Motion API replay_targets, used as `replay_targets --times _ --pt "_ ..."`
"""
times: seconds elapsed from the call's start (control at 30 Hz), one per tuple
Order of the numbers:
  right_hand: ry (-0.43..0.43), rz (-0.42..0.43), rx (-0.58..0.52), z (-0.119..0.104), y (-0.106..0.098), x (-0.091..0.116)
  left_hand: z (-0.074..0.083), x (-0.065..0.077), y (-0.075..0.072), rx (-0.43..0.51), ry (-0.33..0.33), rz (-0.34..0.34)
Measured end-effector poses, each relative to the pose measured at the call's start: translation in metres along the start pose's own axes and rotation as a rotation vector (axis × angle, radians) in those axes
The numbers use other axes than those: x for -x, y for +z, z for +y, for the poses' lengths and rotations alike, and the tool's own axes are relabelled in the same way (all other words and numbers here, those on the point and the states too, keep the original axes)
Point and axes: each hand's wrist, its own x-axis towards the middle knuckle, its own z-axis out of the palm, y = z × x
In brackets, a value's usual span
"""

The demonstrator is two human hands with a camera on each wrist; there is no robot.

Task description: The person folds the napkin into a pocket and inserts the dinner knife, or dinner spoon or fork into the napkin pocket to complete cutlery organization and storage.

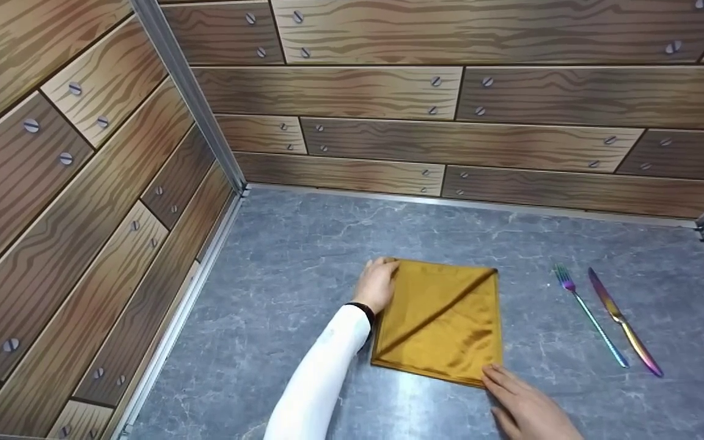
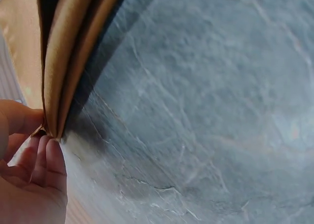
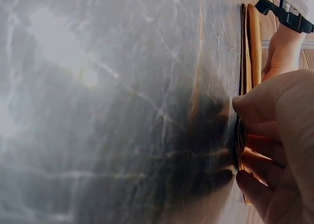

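Note:
A gold satin napkin [image 1: 431, 318], folded to a near square with a diagonal fold across its top, lies flat on the grey marbled table. My left hand [image 1: 377, 284] pinches its far left corner; in the left wrist view the thumb [image 2: 24, 117] presses above the stacked layers with fingers beneath. At the near right corner, my right hand [image 1: 526, 400] rests its outstretched fingertips on the cloth. From the right wrist view, the right thumb [image 3: 260, 101] meets the napkin's near edge, whose layers show side-on.
Right of the napkin lie an iridescent fork [image 1: 590, 318] and, beyond it, a matching knife [image 1: 624, 324]. Wood-patterned panels [image 1: 376, 137] wall in the back and left of the table, with metal strips along their base.

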Motion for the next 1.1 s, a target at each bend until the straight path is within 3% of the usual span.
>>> replay_targets --times 0.13,0.5,0.8,0.87,0.97,1.1 --pt "0.0 0.005 0.014 0.0 0.002 -0.001 -0.002 0.001 0.0 -0.033 -0.003 -0.015" --pt "0.016 -0.002 0.008 0.0 0.002 0.001 -0.007 0.003 0.009 -0.178 0.061 0.025" --pt "0.022 -0.029 0.001 0.0 0.001 0.0 -0.003 0.006 0.002 -0.228 0.081 -0.019" --pt "0.027 -0.033 0.0 -0.001 0.0 -0.001 0.002 0.01 -0.002 -0.239 0.136 -0.044" --pt "0.029 -0.033 -0.001 -0.001 0.0 -0.001 0.016 0.022 -0.006 -0.287 0.286 -0.112" --pt "0.032 -0.038 -0.008 0.0 0.0 -0.002 0.031 0.057 -0.005 -0.34 0.484 -0.255"
